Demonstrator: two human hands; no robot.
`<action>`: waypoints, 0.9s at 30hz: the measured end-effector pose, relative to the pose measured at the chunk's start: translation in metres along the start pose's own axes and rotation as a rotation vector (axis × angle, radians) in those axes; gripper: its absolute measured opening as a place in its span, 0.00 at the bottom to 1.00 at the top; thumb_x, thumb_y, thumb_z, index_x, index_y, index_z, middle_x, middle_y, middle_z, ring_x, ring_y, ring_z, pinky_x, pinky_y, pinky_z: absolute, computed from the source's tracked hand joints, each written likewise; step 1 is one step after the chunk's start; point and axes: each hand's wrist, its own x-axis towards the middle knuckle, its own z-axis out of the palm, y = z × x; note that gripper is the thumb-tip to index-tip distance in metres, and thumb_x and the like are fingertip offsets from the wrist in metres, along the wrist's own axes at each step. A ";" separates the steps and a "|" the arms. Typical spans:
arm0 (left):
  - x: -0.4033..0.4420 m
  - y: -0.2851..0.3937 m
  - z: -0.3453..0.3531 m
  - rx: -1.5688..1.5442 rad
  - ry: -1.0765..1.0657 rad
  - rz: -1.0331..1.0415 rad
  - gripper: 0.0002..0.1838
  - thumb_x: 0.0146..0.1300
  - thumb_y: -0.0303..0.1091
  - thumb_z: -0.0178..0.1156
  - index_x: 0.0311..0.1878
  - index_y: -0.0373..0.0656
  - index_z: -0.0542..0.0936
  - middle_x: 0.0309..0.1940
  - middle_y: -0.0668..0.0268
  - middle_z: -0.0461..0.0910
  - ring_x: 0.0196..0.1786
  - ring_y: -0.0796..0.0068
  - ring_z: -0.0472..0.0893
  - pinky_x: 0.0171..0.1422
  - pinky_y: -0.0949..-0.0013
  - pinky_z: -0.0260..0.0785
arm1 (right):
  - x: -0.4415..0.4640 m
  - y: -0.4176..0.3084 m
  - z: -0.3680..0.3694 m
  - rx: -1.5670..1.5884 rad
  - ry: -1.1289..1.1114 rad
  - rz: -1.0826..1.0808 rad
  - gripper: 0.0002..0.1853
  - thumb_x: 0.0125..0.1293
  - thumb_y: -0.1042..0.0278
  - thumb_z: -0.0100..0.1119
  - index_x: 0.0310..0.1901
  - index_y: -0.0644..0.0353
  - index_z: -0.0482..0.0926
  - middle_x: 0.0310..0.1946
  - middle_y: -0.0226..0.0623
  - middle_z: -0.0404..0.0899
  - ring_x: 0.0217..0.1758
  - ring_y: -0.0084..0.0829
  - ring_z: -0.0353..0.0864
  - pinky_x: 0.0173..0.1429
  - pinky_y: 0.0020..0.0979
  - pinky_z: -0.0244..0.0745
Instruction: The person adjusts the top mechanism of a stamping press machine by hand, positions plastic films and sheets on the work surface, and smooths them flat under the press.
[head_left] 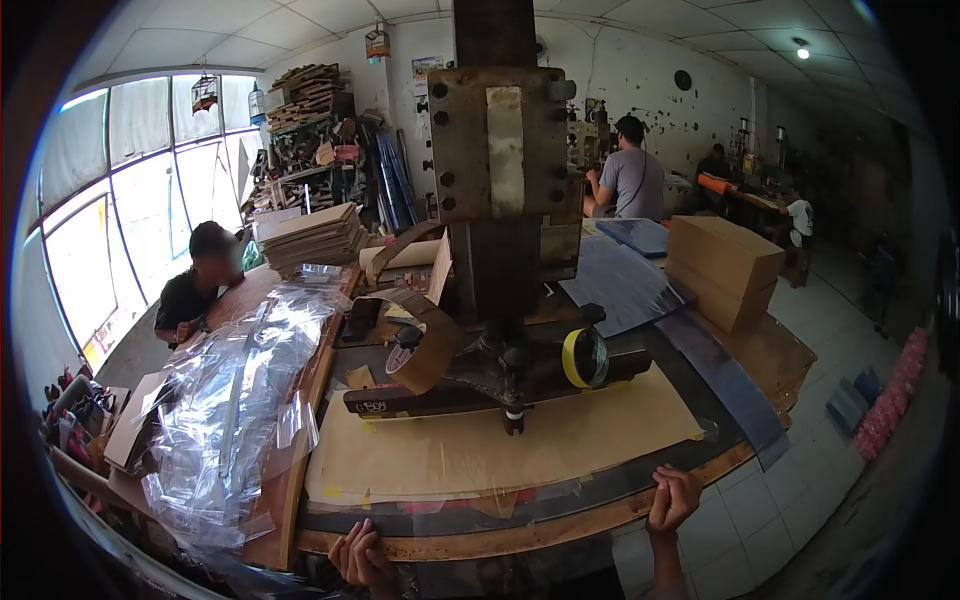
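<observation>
My left hand is at the front wooden edge of the press table, its fingers curled together. Farther right, my right hand is raised near the same edge with bent fingers drawn toward the thumb. Anything thin or clear in either hand cannot be made out. Between and beyond them, a brown board lies flat on the dark press bed, with a faint clear film at its front edge. Over the board stands a dark metal bar under the press head.
Clear plastic pieces cover the left table, where a person sits. A brown tape roll and a yellow tape roll rest by the bar. Cardboard boxes and bluish plastic sheets occupy the right side.
</observation>
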 end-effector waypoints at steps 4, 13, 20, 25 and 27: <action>-0.003 0.000 0.000 0.003 0.011 0.007 0.26 0.76 0.42 0.39 0.28 0.40 0.80 0.33 0.62 0.87 0.43 0.62 0.86 0.60 0.58 0.66 | 0.003 0.000 -0.004 -0.023 0.001 -0.031 0.10 0.61 0.71 0.51 0.30 0.67 0.81 0.32 0.43 0.82 0.40 0.41 0.80 0.53 0.39 0.72; -0.002 0.001 0.002 -0.011 0.029 0.010 0.24 0.75 0.40 0.40 0.27 0.40 0.79 0.33 0.62 0.87 0.43 0.62 0.86 0.60 0.59 0.66 | 0.003 -0.001 -0.002 -0.010 -0.004 -0.004 0.11 0.63 0.71 0.50 0.29 0.66 0.81 0.32 0.42 0.82 0.41 0.41 0.81 0.53 0.39 0.71; 0.023 0.007 -0.019 -0.079 -0.163 -0.030 0.19 0.73 0.38 0.44 0.30 0.41 0.80 0.34 0.60 0.87 0.45 0.61 0.86 0.63 0.58 0.64 | 0.062 -0.031 -0.018 -0.115 -0.019 -0.037 0.24 0.76 0.53 0.35 0.60 0.64 0.69 0.64 0.48 0.67 0.69 0.48 0.63 0.71 0.48 0.55; 0.076 0.017 -0.021 -0.016 -0.113 -0.076 0.13 0.70 0.34 0.48 0.34 0.40 0.80 0.35 0.59 0.87 0.49 0.57 0.85 0.63 0.57 0.63 | 0.211 -0.078 -0.011 -0.062 0.330 -0.276 0.42 0.73 0.33 0.25 0.74 0.63 0.50 0.77 0.51 0.40 0.81 0.53 0.34 0.78 0.56 0.34; 0.107 0.023 -0.013 -0.033 -0.113 -0.085 0.10 0.68 0.31 0.50 0.36 0.40 0.80 0.37 0.61 0.86 0.51 0.58 0.84 0.62 0.57 0.64 | 0.270 -0.114 -0.008 -0.051 0.468 -0.413 0.44 0.71 0.30 0.20 0.75 0.60 0.49 0.78 0.48 0.38 0.81 0.50 0.31 0.79 0.55 0.29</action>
